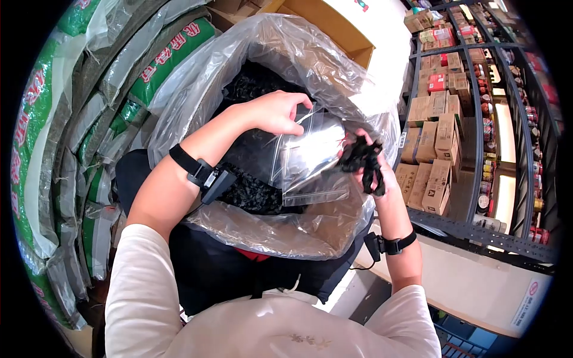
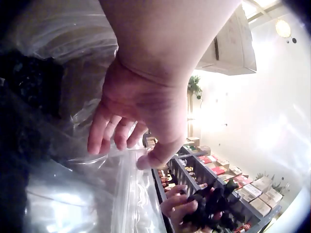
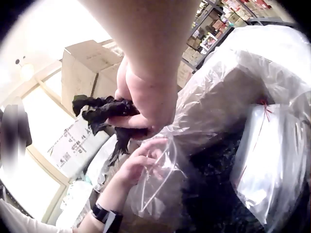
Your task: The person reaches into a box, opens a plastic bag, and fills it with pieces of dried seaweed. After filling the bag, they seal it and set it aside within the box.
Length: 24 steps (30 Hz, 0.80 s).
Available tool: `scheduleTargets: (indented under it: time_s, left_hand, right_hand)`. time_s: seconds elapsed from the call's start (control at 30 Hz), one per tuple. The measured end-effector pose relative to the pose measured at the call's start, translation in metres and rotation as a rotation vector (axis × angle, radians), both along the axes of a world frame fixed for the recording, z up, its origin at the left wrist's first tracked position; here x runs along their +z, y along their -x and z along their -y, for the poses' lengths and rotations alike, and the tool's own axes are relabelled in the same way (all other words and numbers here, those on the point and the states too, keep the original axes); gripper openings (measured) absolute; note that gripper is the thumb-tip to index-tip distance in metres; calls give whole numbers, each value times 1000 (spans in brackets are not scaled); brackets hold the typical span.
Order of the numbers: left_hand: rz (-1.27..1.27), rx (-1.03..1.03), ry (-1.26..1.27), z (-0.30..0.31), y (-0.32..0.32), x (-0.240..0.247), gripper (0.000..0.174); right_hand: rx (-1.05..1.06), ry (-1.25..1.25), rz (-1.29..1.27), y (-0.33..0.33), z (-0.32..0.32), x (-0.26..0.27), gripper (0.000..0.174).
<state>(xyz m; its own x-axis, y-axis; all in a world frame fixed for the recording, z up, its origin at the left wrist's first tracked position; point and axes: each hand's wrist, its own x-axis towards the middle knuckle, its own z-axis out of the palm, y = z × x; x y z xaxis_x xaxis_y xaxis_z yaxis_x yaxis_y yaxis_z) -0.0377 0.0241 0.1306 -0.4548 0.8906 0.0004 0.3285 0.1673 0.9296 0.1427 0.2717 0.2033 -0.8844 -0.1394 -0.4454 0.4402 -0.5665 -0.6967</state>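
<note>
My left hand (image 1: 271,113) holds the edge of a clear zip bag (image 3: 153,194) between thumb and fingers, over a large container lined with clear plastic (image 1: 191,89). To the right, my right hand (image 1: 389,182) grips a clump of black, crinkled dried fungus (image 1: 360,156), with pieces sticking out past the fingers. In the right wrist view the clump (image 3: 109,114) hangs just above the left hand and the bag. A bundle of clear bags tied with red string (image 3: 262,165) lies on the loose black fungus (image 1: 253,194) inside the container.
Green and white sacks (image 1: 173,53) are stacked along the left. A cardboard box (image 1: 343,27) stands behind the container. At the right, dark metal shelves hold cartons (image 1: 439,131) and rows of jars (image 1: 486,137). The container sits close before the person's lap.
</note>
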Motion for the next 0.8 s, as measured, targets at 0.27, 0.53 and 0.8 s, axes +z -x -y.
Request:
scheduleTargets:
  time_s: [0.27,0.53,0.8]
  left_hand:
    - [168,-8,22,2,-1,13,54]
    - [161,100,-30,0,2,10,40]
    - [-75,287,-103,0,4,5,36]
  right_hand:
    - [-428,-232,102,46,37,-32,31]
    - [-506,-792,-181,48,79,-34,44]
    - [-153,-1587,-479,46,92,-32,48]
